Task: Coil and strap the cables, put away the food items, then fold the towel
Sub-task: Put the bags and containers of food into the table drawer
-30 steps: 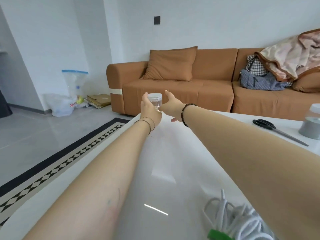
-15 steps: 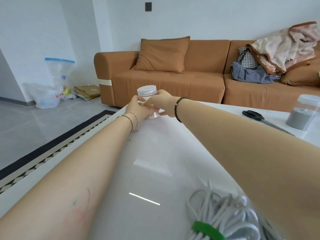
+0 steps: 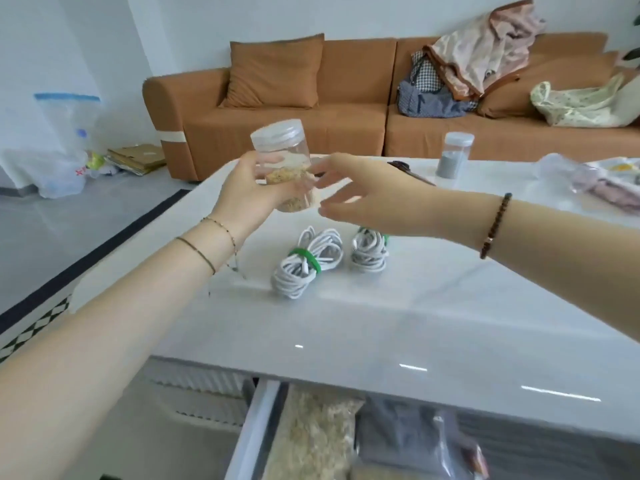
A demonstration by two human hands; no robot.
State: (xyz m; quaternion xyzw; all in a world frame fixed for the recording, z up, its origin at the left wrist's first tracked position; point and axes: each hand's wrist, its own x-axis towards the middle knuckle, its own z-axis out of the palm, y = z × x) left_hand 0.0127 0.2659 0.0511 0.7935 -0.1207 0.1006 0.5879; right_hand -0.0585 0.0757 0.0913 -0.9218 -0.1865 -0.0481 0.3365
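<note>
**Jar lifted clear of the table**

The jar point(image 3: 282, 161), which stood at the far edge of the table a second ago, is now raised in the air and tilted a little. The view has pulled back and down.

A brown sofa point(image 3: 277, 126) runs along the far wall. In front of it is a glossy white table point(image 3: 381, 323). Below its near edge a drawer point(image 3: 256, 427) stands open, with bags point(image 3: 315, 438) of grain inside. Two white cables point(image 3: 304, 268) lie coiled side by side on the table, each bound with a green strap point(image 3: 306, 256). A second jar point(image 3: 453, 155), holding grey powder, stands near the far edge. The left hand point(image 3: 247, 192) grips the raised jar around its lower half. The right hand point(image 3: 363, 192) is released, its fingers spread just beside the jar.
</note>
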